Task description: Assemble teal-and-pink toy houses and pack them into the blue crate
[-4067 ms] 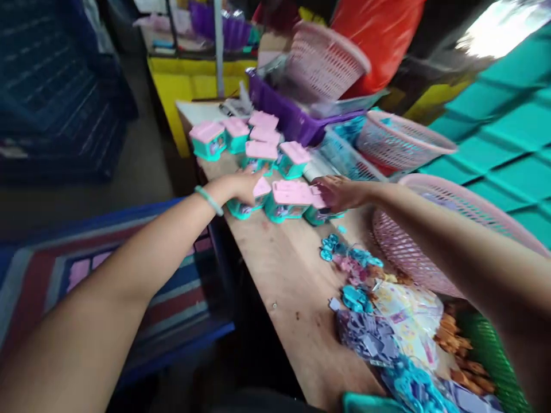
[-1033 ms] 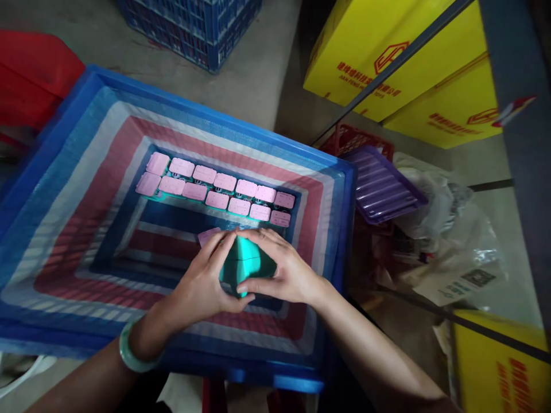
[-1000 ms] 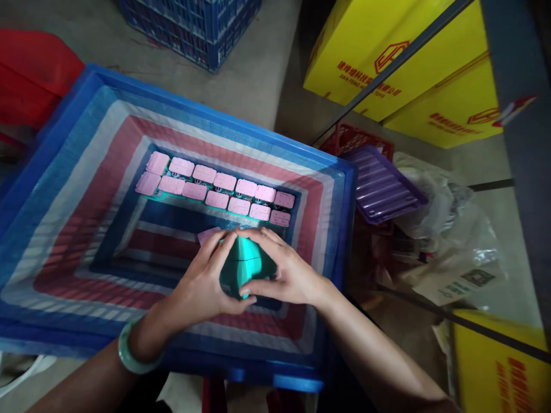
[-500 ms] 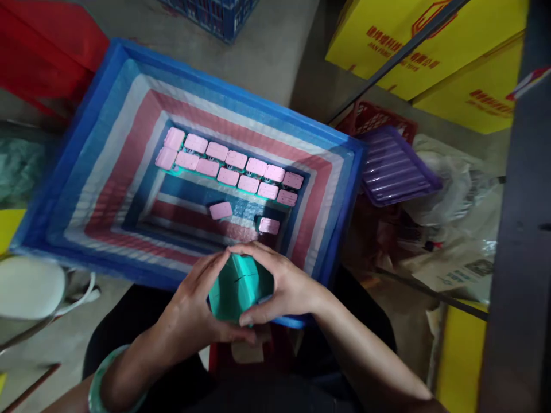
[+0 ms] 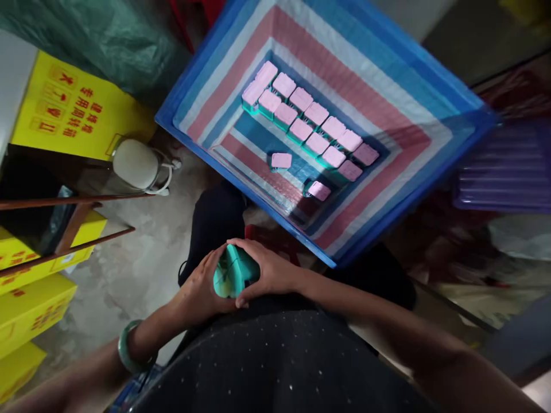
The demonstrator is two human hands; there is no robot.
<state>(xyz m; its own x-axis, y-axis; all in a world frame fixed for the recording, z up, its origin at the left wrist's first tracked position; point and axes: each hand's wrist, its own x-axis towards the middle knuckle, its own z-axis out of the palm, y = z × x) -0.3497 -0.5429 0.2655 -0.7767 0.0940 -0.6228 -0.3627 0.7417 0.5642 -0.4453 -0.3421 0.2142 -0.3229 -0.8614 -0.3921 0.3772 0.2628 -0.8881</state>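
At far left we see yellow cartons (image 5: pixel 64 109) and a pale rounded object with a cord (image 5: pixel 135 164) on the floor. Our left hand (image 5: pixel 198 287), a green bangle (image 5: pixel 126 349) on its wrist, has its grip closed around the teal pieces (image 5: pixel 235 275), held over our lap. Our right hand (image 5: pixel 267 271) closes on them from the other side. Beyond, the blue crate (image 5: pixel 202 74) with striped lining holds two rows of pink-topped pieces (image 5: pixel 309 125), plus two loose ones (image 5: pixel 281 160) nearby. A purple tray (image 5: pixel 508 172) lies at right.
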